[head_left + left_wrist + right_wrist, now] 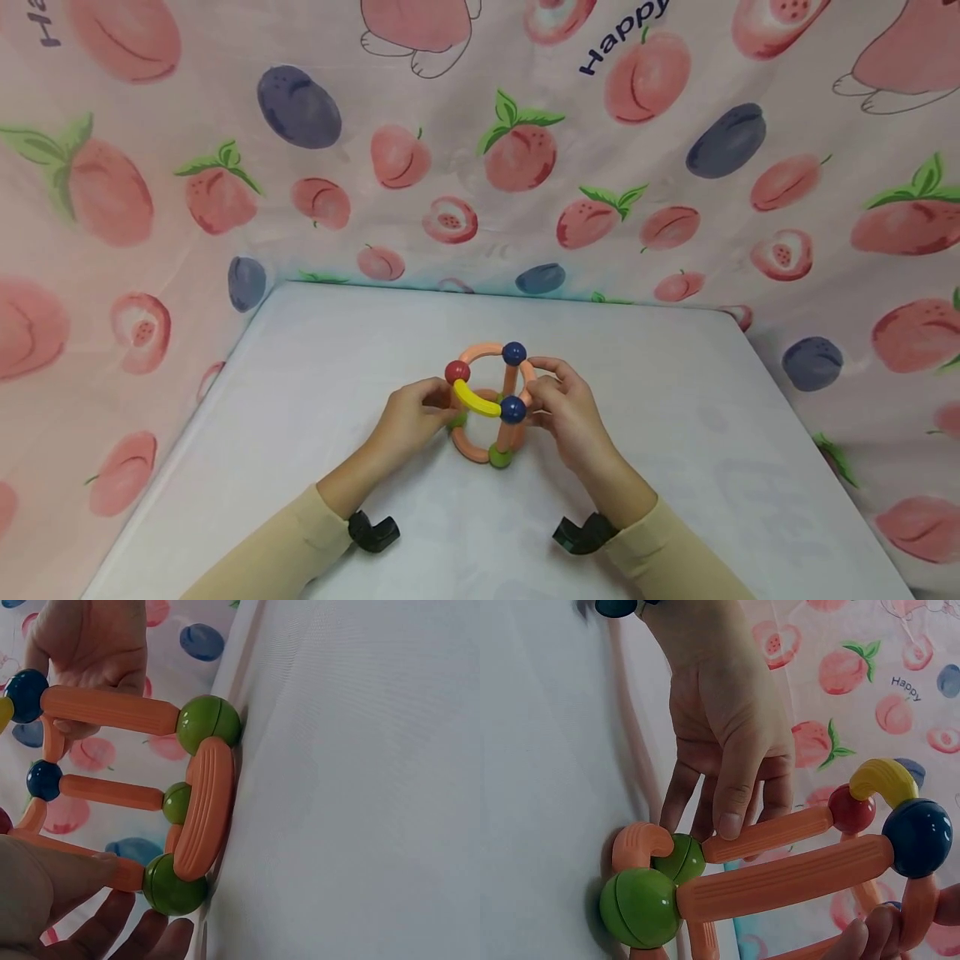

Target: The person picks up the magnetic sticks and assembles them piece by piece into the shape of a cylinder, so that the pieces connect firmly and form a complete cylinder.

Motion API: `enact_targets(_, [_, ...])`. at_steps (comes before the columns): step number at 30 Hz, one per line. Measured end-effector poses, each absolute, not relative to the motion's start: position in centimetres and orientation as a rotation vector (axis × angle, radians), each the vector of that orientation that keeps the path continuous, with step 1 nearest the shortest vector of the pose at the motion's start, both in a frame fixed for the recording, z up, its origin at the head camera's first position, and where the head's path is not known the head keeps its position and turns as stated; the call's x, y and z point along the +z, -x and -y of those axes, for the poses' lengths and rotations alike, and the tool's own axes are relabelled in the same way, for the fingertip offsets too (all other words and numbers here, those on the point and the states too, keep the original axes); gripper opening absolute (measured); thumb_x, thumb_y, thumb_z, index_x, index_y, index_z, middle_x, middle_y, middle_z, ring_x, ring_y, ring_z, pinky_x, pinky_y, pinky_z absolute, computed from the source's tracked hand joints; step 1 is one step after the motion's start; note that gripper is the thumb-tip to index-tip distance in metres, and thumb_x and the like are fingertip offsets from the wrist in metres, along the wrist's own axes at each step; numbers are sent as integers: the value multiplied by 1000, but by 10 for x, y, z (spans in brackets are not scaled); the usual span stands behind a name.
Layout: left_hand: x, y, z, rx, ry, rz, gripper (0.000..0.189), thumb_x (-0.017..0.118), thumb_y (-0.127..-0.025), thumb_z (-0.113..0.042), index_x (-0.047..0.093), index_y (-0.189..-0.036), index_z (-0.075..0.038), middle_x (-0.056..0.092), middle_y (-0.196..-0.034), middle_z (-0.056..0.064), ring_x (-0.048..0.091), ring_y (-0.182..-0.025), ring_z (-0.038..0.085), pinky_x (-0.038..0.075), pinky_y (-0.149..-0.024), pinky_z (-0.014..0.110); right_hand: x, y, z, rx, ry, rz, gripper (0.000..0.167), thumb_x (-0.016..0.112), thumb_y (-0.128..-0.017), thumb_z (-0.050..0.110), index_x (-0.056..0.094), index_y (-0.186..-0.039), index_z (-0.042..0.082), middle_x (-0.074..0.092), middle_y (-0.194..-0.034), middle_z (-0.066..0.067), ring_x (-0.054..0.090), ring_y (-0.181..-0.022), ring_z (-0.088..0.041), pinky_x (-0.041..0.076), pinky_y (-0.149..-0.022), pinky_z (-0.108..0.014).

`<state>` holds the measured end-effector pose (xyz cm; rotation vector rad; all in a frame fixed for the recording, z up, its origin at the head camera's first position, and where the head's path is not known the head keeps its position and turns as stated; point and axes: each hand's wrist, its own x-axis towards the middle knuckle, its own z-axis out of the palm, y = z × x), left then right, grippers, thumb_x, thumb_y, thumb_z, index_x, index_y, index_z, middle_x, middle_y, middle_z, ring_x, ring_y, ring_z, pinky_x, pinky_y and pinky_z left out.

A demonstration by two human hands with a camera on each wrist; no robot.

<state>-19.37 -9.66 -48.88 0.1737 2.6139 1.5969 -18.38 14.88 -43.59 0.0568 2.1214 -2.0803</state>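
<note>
A magnetic stick-and-ball frame (472, 451) stands upright on the white table, between my two hands. Green balls (174, 885) and curved orange rods form its lower ring; straight orange rods (112, 709) rise from it. Around the top are a red ball (457, 372), blue balls (513, 409), orange curved rods and one yellow curved rod (477, 402). My left hand (411, 415) pinches a straight rod near a lower green ball, below the red one. On the other side, my right hand (573, 417) holds the upper curved orange rod between two blue balls.
The white table (337, 333) extends around the frame. Behind it and at both sides hangs a pink fruit-print cloth (450, 167). Black wrist mounts (373, 532) sit at both cuffs of the beige sleeves (277, 542).
</note>
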Motion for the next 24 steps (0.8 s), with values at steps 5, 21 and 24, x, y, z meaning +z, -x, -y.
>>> enact_targets(5, [-489, 197, 92, 1607, -185, -2604, 21, 84, -94, -11, 77, -111, -19, 75, -106, -2, 73, -98, 17, 66, -91, 35, -436, 183, -154, -2078, -64, -2129, 42, 58, -105, 16, 51, -146, 8, 69, -82, 2, 67, -77, -18, 61, -80, -32])
enact_targets(21, [-481, 187, 96, 1710, 69, -2347, 53, 63, -97, -4, 57, -149, -7, 70, -140, 19, 74, -117, 29, 65, -90, 38, -464, 184, -172, -2054, -276, -1944, 56, 37, -116, 42, 34, -162, 11, 51, -158, -21, 61, -138, -40, 58, -109, -56])
enact_targets(24, [-477, 187, 96, 1774, 120, -2250, 54, 59, -99, -3, 52, -153, -5, 67, -145, 21, 74, -117, 29, 65, -91, 37, -469, 184, -171, -2100, -269, -1869, 59, 37, -116, 45, 31, -165, 13, 47, -162, -23, 56, -144, -47, 54, -110, -62])
